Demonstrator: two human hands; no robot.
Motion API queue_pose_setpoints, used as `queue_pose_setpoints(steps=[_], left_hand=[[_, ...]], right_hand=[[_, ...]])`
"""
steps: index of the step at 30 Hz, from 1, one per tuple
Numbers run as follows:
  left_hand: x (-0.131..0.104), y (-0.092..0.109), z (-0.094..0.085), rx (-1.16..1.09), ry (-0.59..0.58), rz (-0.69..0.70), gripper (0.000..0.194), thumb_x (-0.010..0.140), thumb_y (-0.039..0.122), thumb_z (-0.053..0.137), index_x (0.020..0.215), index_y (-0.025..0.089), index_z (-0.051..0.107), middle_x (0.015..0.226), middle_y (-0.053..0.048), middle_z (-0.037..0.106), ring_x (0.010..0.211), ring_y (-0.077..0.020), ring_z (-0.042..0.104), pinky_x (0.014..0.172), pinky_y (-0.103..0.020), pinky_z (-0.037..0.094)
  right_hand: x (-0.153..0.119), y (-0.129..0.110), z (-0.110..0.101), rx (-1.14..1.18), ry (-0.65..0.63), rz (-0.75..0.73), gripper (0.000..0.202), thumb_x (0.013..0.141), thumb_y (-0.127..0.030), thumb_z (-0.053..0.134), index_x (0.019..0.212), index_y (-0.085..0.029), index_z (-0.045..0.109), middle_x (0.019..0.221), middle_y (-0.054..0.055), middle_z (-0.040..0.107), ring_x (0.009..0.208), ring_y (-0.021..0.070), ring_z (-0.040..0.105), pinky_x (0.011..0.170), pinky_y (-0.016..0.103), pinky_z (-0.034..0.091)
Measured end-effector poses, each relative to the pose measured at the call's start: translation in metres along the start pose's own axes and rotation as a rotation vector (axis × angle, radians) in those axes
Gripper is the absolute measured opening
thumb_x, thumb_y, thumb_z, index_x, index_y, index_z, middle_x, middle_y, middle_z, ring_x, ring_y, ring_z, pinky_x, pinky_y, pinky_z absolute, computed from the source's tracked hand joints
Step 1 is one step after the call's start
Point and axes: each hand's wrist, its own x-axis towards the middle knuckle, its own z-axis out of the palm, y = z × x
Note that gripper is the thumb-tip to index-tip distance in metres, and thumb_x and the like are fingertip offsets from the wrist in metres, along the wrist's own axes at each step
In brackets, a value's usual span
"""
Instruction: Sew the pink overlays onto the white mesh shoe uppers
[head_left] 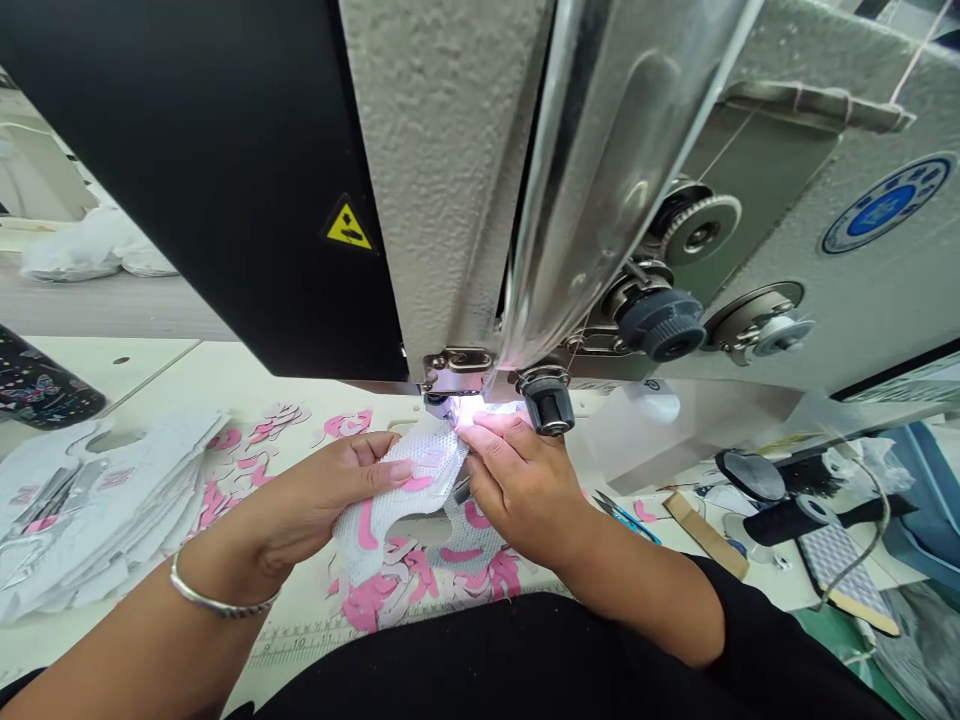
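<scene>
A white textured fabric piece with pink patches and a curved cutout lies under the lit needle area of a sewing machine. My left hand pinches its left part, thumb on top and fingers beneath. My right hand presses on the fabric's right side, fingertips close beside the presser foot. The right fingers are bent together at the cloth's edge. Bright lamp light washes out the stitching spot, so the needle cannot be made out.
Pink scraps litter the table around the fabric. Stacked white cut pieces lie at left, near a dark patterned object. Scissors, a black thread spool and a blue bin are at right.
</scene>
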Motion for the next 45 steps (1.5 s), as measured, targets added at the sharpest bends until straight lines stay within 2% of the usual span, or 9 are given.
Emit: queue_pose_setpoints(steps=[5,9,16,21,29,33,36,41,45], left_hand=[[-0.002,0.003,-0.006,0.027,0.056,0.018,0.023,0.075,0.029,0.079,0.093,0.017,0.072,0.087,-0.009,0.072,0.073,-0.0216,0.069,0.070,-0.034,0.059],[-0.003,0.005,-0.007,0.039,0.066,0.037,0.025,0.077,0.029,0.078,0.098,0.019,0.072,0.090,-0.009,0.072,0.077,-0.0216,0.070,0.070,-0.032,0.059],[-0.002,0.010,-0.017,-0.033,0.177,0.039,0.029,0.062,0.023,0.087,0.086,0.017,0.073,0.078,-0.007,0.073,0.065,-0.0215,0.070,0.056,-0.030,0.059],[0.001,0.013,-0.026,-0.036,0.200,0.047,0.031,0.068,0.022,0.084,0.095,0.019,0.069,0.084,-0.006,0.072,0.070,-0.0213,0.071,0.064,-0.035,0.062],[0.000,0.005,-0.034,-0.087,0.251,0.093,0.026,0.072,0.024,0.081,0.092,0.020,0.065,0.083,-0.005,0.070,0.068,-0.0192,0.070,0.064,-0.034,0.063],[-0.003,0.003,-0.034,-0.108,0.240,0.100,0.027,0.076,0.024,0.078,0.099,0.020,0.066,0.088,-0.007,0.070,0.071,-0.0194,0.070,0.068,-0.035,0.063],[-0.004,0.002,-0.035,-0.119,0.257,0.143,0.020,0.077,0.024,0.078,0.093,0.019,0.067,0.082,-0.003,0.066,0.065,-0.0143,0.066,0.063,-0.028,0.062],[-0.002,-0.003,-0.040,-0.236,0.400,0.272,0.013,0.075,0.016,0.078,0.078,0.018,0.065,0.072,0.000,0.060,0.059,-0.0097,0.059,0.056,-0.020,0.058],[0.000,-0.007,-0.036,-0.357,0.401,0.279,0.011,0.076,0.018,0.076,0.077,0.015,0.066,0.074,-0.004,0.062,0.063,-0.0127,0.060,0.057,-0.023,0.058]], right_hand=[[0.001,-0.002,-0.001,-0.004,0.003,0.021,0.030,0.096,-0.030,0.052,0.122,-0.022,0.064,0.100,0.008,0.069,0.103,0.0256,0.060,0.092,0.045,0.046],[0.004,-0.003,-0.003,-0.006,-0.001,0.027,0.028,0.096,-0.029,0.053,0.119,-0.022,0.066,0.096,0.008,0.069,0.100,0.0251,0.060,0.089,0.044,0.048],[0.001,-0.007,0.000,-0.018,0.024,0.014,0.031,0.095,-0.028,0.054,0.122,-0.019,0.064,0.100,0.009,0.069,0.100,0.0257,0.061,0.093,0.045,0.047],[0.003,-0.010,-0.006,0.013,0.030,-0.008,0.031,0.095,-0.027,0.052,0.120,-0.015,0.066,0.098,0.010,0.069,0.096,0.0245,0.062,0.093,0.043,0.048],[0.017,0.010,-0.014,0.130,-0.070,0.137,0.024,0.093,-0.029,0.055,0.112,-0.023,0.069,0.097,0.008,0.066,0.092,0.0228,0.061,0.085,0.040,0.049],[0.020,0.018,-0.011,0.210,-0.080,0.088,0.020,0.090,-0.025,0.055,0.103,-0.025,0.070,0.096,0.004,0.066,0.087,0.0189,0.061,0.084,0.036,0.047],[0.022,0.023,-0.012,0.266,-0.133,0.053,0.020,0.089,-0.027,0.054,0.103,-0.024,0.069,0.093,0.003,0.066,0.085,0.0184,0.061,0.083,0.036,0.047],[0.023,0.022,-0.016,0.390,-0.185,0.092,0.020,0.091,-0.032,0.054,0.104,-0.026,0.069,0.098,0.003,0.064,0.090,0.0184,0.060,0.087,0.036,0.046],[0.021,0.014,-0.017,0.356,-0.220,0.183,0.025,0.089,-0.037,0.060,0.109,-0.026,0.070,0.097,0.006,0.060,0.095,0.0220,0.057,0.090,0.040,0.047]])
